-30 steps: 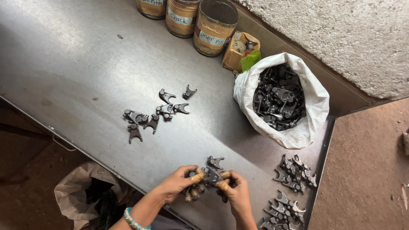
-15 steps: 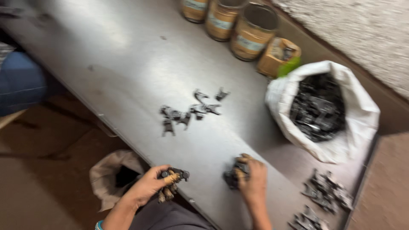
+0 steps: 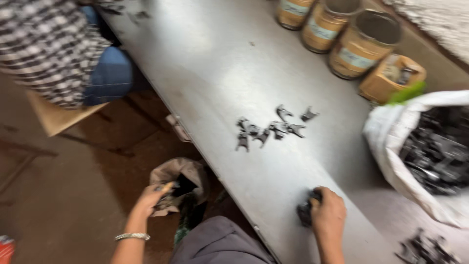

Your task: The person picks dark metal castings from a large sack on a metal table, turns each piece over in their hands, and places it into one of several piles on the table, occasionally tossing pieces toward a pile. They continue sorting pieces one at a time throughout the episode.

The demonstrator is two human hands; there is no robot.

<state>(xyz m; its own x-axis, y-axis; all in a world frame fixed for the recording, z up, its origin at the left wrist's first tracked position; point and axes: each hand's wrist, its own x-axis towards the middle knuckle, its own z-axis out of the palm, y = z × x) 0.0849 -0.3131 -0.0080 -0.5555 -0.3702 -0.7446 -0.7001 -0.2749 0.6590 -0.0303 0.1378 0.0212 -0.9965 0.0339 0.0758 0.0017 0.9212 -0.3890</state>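
At far left a second person in a checked shirt (image 3: 49, 44) sits at the desk (image 3: 220, 63), with no hands near the work.

The wearer's left hand (image 3: 151, 195) is down below the desk edge, at the mouth of a brown bag (image 3: 188, 176) on the floor. Its fingers point into the opening, and something dark seems to sit at the fingertips. The blur hides whether that grip is apart or closed on a piece. It looks like the drop-off step: pieces going from the desk into the bag.

In the middle of the desk lies a loose row of dark metal parts (image 3: 271, 128), well apart from both hands.

The right hand (image 3: 328, 212) rests on the desk near its front edge. Its grip is curled together over a dark clump (image 3: 305, 211) of the same parts, which shows at the fingertips on the hand's left side and touches the desk. Carrying the clump to the bag would, I judge, call for a tight cupped hold, since the pieces are small and loose.

To the right stand the cans (image 3: 364, 44), a small box (image 3: 391, 78) and a white sack (image 3: 391, 142) full of parts. A small pile (image 3: 425, 250) lies at the bottom right.
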